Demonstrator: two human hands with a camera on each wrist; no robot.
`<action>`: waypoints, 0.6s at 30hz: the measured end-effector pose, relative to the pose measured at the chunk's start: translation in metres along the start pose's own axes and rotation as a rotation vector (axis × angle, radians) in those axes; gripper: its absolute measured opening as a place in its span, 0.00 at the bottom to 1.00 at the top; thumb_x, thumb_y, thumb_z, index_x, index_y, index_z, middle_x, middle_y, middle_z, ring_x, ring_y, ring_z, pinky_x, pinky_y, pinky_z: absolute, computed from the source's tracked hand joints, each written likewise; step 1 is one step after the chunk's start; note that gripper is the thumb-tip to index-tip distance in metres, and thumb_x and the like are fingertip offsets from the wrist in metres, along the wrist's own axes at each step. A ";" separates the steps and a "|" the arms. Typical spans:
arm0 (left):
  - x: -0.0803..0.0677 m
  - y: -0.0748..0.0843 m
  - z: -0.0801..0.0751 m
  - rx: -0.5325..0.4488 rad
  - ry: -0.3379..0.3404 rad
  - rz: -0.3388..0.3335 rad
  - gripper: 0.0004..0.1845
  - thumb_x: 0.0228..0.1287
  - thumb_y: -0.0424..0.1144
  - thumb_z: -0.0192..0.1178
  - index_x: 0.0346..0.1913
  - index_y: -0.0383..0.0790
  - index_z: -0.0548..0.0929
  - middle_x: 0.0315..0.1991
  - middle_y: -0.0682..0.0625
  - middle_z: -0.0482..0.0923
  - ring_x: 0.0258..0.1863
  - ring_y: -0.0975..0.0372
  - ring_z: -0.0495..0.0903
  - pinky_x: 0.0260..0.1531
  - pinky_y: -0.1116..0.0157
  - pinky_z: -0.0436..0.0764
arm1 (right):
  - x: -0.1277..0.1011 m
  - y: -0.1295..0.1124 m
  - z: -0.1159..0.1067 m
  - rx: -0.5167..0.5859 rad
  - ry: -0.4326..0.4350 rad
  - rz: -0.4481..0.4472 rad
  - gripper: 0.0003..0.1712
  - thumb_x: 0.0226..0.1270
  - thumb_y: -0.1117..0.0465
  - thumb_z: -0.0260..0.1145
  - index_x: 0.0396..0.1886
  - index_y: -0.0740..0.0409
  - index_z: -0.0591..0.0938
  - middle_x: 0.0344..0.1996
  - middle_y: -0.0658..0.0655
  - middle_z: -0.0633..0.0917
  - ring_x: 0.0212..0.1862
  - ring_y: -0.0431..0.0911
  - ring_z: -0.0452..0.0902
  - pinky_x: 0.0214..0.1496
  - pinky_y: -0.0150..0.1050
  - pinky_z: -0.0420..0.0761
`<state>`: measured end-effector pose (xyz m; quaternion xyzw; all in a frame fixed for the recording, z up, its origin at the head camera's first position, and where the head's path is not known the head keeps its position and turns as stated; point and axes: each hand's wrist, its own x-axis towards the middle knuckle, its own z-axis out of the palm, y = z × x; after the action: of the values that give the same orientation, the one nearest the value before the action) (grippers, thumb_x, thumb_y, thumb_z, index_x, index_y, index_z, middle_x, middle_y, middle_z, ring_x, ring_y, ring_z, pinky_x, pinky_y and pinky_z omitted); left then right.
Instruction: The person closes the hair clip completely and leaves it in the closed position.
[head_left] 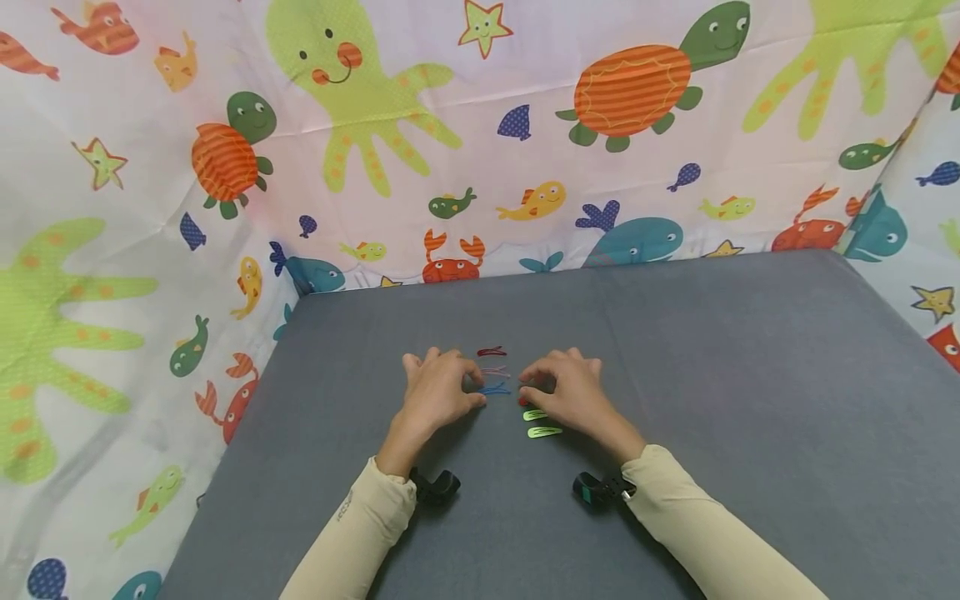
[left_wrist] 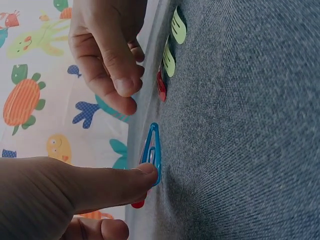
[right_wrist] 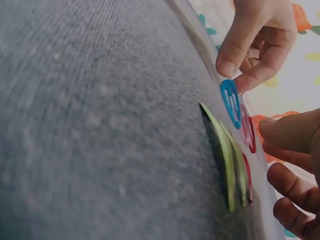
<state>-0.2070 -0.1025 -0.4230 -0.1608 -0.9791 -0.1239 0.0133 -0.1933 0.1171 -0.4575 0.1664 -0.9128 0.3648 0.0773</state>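
Observation:
A blue snap hair clip (head_left: 495, 389) lies at the front of a short row, in front of a pink hair clip (head_left: 495, 372) and a dark red hair clip (head_left: 491, 352). My left hand (head_left: 441, 392) pinches the blue clip's left end between thumb and index finger. In the left wrist view its thumb overlaps the blue clip (left_wrist: 156, 150). On the other side, my right hand (head_left: 566, 385) hovers with loosely bent fingers over another red hair clip (head_left: 522, 401), which it partly hides. Nothing shows between its thumb and index finger.
Two light green hair clips, a rear one (head_left: 535, 415) and a front one (head_left: 544, 432), lie below my right hand on the grey table (head_left: 750, 400). A curtain (head_left: 525, 167) printed with sea animals stands along the back and sides.

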 end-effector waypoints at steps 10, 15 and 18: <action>-0.001 0.000 -0.002 0.010 0.000 -0.011 0.08 0.51 0.49 0.79 0.33 0.54 0.92 0.37 0.54 0.84 0.31 0.58 0.66 0.41 0.52 0.54 | 0.005 -0.002 0.008 0.001 -0.003 -0.004 0.09 0.58 0.54 0.79 0.38 0.48 0.91 0.36 0.50 0.86 0.39 0.47 0.69 0.48 0.54 0.56; -0.001 0.000 -0.001 0.011 -0.001 -0.006 0.07 0.52 0.49 0.78 0.32 0.54 0.92 0.36 0.54 0.84 0.31 0.57 0.66 0.41 0.52 0.54 | 0.007 -0.004 0.009 -0.006 -0.011 -0.010 0.08 0.58 0.54 0.79 0.37 0.48 0.91 0.36 0.49 0.86 0.39 0.45 0.68 0.47 0.53 0.55; -0.001 0.000 0.000 0.012 -0.006 -0.002 0.07 0.53 0.49 0.78 0.32 0.54 0.92 0.37 0.53 0.84 0.31 0.57 0.66 0.41 0.52 0.54 | 0.008 -0.005 0.010 -0.019 -0.026 -0.010 0.07 0.58 0.54 0.79 0.36 0.47 0.91 0.35 0.49 0.86 0.39 0.46 0.69 0.48 0.54 0.55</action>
<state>-0.2066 -0.1028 -0.4232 -0.1598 -0.9801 -0.1175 0.0113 -0.1993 0.1049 -0.4595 0.1748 -0.9163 0.3536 0.0690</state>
